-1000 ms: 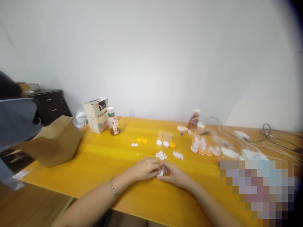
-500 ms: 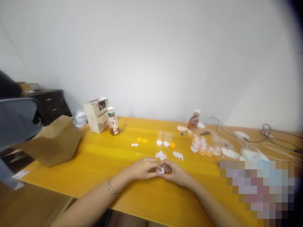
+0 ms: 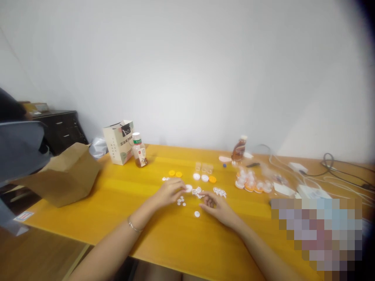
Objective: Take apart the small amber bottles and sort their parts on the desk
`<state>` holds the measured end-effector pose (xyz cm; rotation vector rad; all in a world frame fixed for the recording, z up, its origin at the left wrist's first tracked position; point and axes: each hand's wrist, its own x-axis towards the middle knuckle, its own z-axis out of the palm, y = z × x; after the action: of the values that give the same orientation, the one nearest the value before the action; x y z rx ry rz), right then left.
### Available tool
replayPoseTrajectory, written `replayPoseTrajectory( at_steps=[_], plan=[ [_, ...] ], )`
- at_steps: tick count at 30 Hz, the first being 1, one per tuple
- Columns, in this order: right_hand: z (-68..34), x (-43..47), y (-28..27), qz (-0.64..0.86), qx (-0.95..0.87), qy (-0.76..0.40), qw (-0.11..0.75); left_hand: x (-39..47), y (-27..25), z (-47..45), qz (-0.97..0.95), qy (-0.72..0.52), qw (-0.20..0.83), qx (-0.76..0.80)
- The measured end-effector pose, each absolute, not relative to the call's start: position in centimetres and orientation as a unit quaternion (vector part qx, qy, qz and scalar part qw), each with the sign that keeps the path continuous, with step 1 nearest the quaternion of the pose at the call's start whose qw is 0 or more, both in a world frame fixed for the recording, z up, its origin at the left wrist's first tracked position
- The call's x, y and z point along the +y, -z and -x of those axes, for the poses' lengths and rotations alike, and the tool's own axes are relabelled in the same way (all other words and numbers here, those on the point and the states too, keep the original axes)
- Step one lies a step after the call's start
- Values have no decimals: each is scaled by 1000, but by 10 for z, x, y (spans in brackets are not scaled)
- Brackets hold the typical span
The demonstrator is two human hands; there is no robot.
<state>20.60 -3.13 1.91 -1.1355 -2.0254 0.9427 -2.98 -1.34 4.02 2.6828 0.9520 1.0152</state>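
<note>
My left hand [image 3: 172, 192] is closed, thumb and fingertips at the edge of a white round disc [image 3: 189, 188] just left of a pile of white gear-shaped pieces [image 3: 197, 191]. My right hand [image 3: 216, 206] reaches to the right side of that pile with the index finger stretched out, the thumb apart and the other fingers curled. I see nothing held in it. A smaller white disc [image 3: 197, 214] lies on the table between my hands. Below my left hand are several small white round pieces [image 3: 181, 201].
Farther back lie yellow discs [image 3: 175, 174], white discs [image 3: 200, 177], clear cups [image 3: 204, 168] and more gear-shaped pieces [image 3: 219, 192]. Capped clear-and-orange pieces [image 3: 252, 182] and cables [image 3: 332, 168] are right. A bottle [image 3: 140, 151], paper bag [image 3: 117, 143] and brown cardboard [image 3: 70, 173] stand left.
My hands have come apart. The small white disc that was between them now lies on the table. My left hand has moved up and left to another white disc, uncovering small white pieces.
</note>
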Motion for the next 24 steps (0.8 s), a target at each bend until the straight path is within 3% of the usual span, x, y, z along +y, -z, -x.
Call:
replayPoseTrajectory(
  at_steps=[5,10,19,24],
  plan=[
    [-209,-29,-18,453,-756,-324,344,24,-37,74,-800,-401,19,445],
    [-213,-25,-18,467,-751,-306,353,56,-17,103,-742,-345,41,573],
    [-233,-12,-20,523,-703,-245,416,89,-8,108,-773,-290,70,560],
    [-261,7,-16,578,-655,-125,471,86,-10,103,-780,-280,69,555]
  ],
)
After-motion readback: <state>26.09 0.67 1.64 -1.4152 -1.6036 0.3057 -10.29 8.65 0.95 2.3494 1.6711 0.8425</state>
